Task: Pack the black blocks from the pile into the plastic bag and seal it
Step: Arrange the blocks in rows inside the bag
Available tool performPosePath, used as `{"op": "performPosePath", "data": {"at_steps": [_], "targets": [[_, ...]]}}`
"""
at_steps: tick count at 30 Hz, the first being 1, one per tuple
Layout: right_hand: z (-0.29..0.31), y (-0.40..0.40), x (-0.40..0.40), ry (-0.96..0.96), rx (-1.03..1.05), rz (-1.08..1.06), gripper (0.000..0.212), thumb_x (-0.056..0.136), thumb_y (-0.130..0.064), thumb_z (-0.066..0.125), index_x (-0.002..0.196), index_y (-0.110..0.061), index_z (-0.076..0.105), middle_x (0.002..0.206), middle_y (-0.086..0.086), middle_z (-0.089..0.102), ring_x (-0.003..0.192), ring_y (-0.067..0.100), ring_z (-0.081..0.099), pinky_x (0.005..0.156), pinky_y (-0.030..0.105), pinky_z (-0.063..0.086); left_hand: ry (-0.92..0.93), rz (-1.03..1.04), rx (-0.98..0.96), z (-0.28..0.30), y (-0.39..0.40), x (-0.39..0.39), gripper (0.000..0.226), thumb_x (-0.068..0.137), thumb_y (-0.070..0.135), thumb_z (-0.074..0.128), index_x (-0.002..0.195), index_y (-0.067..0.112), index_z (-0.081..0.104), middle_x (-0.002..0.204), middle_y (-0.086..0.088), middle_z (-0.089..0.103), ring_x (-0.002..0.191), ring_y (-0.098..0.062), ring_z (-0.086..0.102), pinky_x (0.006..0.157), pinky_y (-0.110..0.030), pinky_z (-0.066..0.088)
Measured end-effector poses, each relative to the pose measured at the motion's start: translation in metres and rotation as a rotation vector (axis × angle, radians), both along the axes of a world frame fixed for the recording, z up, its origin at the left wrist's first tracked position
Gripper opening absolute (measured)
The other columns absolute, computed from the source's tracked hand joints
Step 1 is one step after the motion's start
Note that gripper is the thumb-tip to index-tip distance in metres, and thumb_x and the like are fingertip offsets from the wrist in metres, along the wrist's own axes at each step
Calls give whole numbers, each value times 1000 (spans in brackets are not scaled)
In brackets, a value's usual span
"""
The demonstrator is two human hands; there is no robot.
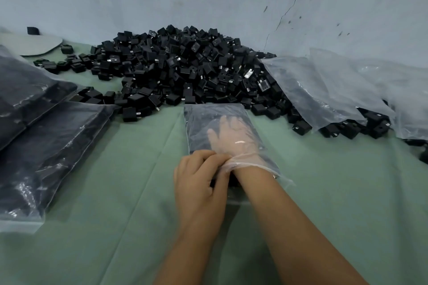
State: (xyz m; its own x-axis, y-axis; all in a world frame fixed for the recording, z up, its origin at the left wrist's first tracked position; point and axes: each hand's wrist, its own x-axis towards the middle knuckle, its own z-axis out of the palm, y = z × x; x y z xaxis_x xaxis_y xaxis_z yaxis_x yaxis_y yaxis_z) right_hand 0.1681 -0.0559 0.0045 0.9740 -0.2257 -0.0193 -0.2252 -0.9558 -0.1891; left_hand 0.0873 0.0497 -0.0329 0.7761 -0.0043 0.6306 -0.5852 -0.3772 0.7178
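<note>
My left hand [199,176] sits nearest me, fingers curled round the near edge of the bag's mouth, pinching the plastic so the opening stays wide. To do this step well I want that grip firm and low on the table [115,169], so the mouth does not fold shut on my wrist, and I want the blocks pushed right down to the far end and laid flat, leaving bare plastic at the mouth for the seal.

My right hand [234,136] is inside the plastic bag [215,113] past the wrist, palm down, fingers spread and straight, pressing on the dark blocks in there. Through the film I think it holds nothing, though the plastic blurs the fingertips. The forearm runs in from the near right, straight along the bag.

The bag lies flat in the middle of the green table, its closed end just touching the near edge of the pile [185,69] of black blocks against the far wall. Filled bags [46,134] lie on the left; empty bags [324,85] on the right.
</note>
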Motion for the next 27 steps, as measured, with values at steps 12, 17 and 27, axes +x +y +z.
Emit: {"op": "performPosePath", "data": {"at_steps": [12, 17, 27], "targets": [[15, -18, -135, -557, -83, 513, 25, 90, -23, 48, 89, -12, 70, 89, 2, 68, 77, 19, 62, 67, 33, 52, 230, -91, -184, 10, 3, -12, 10, 85, 9, 73, 83, 19, 74, 84, 3, 69, 84, -19, 64, 77, -35, 50], [10, -80, -130, -892, 180, 60, 22, 90, -21, 46, 84, -13, 66, 83, -2, 59, 75, 16, 54, 63, 28, 40, 421, -80, -278, 13, 0, -10, 6, 86, 17, 71, 84, 20, 77, 85, 5, 73, 86, -12, 67, 79, -23, 51], [-22, -164, -41, -176, 401, -390, 65, 90, -38, 50, 149, -44, 24, 155, 10, 24, 142, 29, 22, 114, 42, 21, 446, -54, -250, 6, -2, -1, 12, 86, 17, 71, 78, 24, 75, 77, 8, 71, 74, -4, 64, 64, -11, 45]]}}
